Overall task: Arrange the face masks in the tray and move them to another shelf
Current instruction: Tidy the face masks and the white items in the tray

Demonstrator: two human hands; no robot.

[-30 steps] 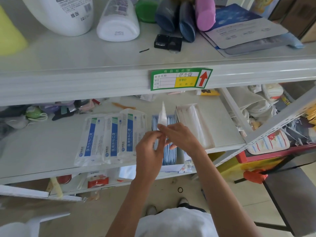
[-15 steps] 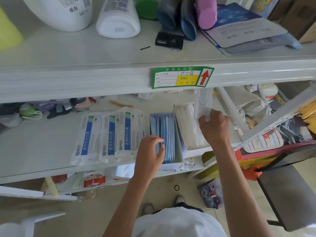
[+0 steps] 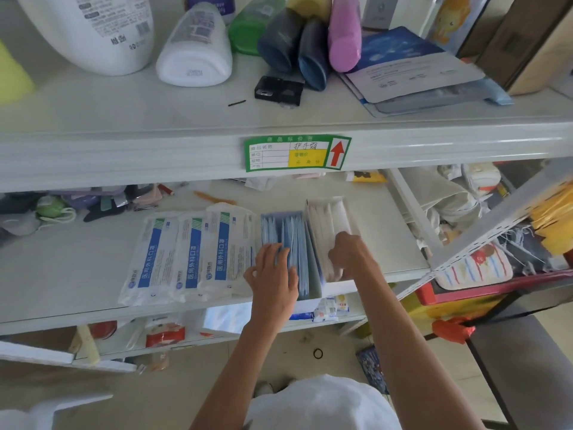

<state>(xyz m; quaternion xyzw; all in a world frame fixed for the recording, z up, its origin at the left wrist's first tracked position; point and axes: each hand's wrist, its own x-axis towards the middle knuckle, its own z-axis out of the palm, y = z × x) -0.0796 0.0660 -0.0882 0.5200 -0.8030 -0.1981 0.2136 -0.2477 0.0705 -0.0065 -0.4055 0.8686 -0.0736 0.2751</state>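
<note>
Shelf [image 3: 77, 259] tray [image 3: 314, 268]: masks [image 3: 288, 231], seemingly blue, white.

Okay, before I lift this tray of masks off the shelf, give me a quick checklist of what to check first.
1. Blue masks upright in the left compartment of the tray: ok.
2. White masks in the right compartment: ok.
3. All masks in the tray: not ok; three packaged masks lie flat on the shelf beside it.
4. Hands placed to lift: not ok; the left hand rests on the blue masks, the right hand curls into the white masks, and neither holds the tray.
5. Tray fully on the shelf: cannot tell; the hands hide its front edge.
</note>
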